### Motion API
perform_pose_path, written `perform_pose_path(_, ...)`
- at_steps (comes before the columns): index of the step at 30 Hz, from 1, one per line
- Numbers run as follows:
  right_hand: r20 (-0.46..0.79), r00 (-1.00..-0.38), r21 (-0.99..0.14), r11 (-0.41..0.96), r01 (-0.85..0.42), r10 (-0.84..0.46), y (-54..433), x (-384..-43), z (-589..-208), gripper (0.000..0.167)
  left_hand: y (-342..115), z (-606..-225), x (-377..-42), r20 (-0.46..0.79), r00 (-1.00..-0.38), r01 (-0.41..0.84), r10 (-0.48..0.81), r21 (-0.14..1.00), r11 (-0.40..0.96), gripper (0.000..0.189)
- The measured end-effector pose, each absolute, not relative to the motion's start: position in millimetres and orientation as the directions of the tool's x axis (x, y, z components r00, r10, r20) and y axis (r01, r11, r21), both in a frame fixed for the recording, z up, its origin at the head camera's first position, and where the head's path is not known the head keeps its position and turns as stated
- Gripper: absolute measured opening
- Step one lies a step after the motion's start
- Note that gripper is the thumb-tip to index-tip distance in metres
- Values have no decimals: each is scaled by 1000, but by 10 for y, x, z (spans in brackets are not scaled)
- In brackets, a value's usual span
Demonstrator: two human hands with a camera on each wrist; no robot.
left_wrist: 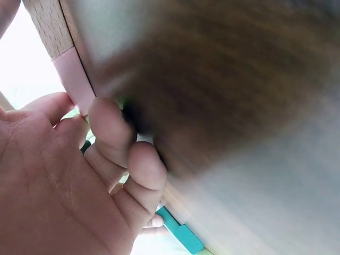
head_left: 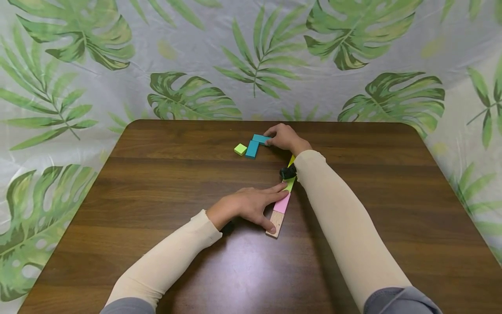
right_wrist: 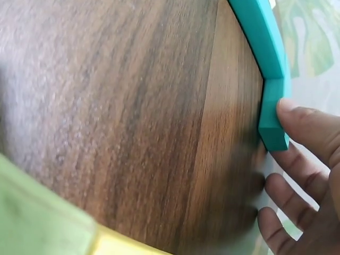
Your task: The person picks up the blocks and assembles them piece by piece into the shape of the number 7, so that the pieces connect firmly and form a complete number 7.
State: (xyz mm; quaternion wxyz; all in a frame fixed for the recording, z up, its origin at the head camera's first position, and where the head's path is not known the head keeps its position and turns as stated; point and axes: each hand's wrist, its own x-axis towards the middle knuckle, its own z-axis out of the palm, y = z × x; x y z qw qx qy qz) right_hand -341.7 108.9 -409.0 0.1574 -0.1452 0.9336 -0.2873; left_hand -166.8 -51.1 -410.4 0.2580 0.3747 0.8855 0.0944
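Observation:
At the far side of the table, my right hand [head_left: 288, 138] pinches the end of a teal block [head_left: 259, 139] between thumb and fingers. A second teal block [head_left: 252, 149] meets it at an angle. My left hand [head_left: 249, 205] lies along a row of flat blocks, its fingers extended. Its thumb rests on the plain wooden block [head_left: 276, 220], and its fingertips touch the row near the pink block [head_left: 281, 205] and the green block [head_left: 290, 186]. Farther up the row, a yellow block [head_left: 291, 161] is partly hidden by the right wrist.
A small lime-green block [head_left: 240, 149] lies left of the teal pair. All of them lie on a brown wooden table [head_left: 164, 174] with rounded far corners. Behind its far edge hangs a leaf-print cloth [head_left: 270, 100]. My right forearm passes over the row's far part.

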Motion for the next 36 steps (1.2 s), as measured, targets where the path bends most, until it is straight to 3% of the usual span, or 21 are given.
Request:
perform_pose_path(13,-210,-897,-542,810,-224,-389,1109,-3452,-4082,37,-512,-4095,-1665,-400,-580,607,710,369,704,99)
perform_pose_path(36,-289,-901,-548,828,-120,-322,1691,-3539,-4069,39,-502,-4100,-1674,-421,-578,590,699,376,714,99)
